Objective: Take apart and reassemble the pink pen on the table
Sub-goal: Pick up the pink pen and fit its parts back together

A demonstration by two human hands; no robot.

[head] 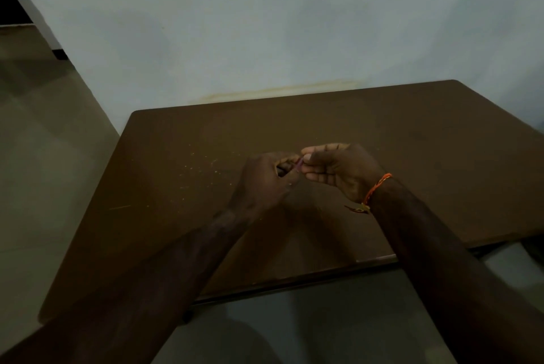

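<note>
Both hands [266,178] [338,169] pinch the slanted pink pen [298,165].

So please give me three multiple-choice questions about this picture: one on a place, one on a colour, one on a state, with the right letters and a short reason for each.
1. Where is the pen?
A. lying on the table
B. between the two hands, above the table
C. on the floor

2. What colour is the band on the right wrist?
A. orange
B. green
C. white

3. How is the left hand?
A. flat on the table
B. open and empty
C. closed around the pen

Answers:
1 B: the pen shows only in the gap between the left hand and the right hand, over the table.
2 A: it is clearly orange.
3 C: its fingers curl around one end.
</note>
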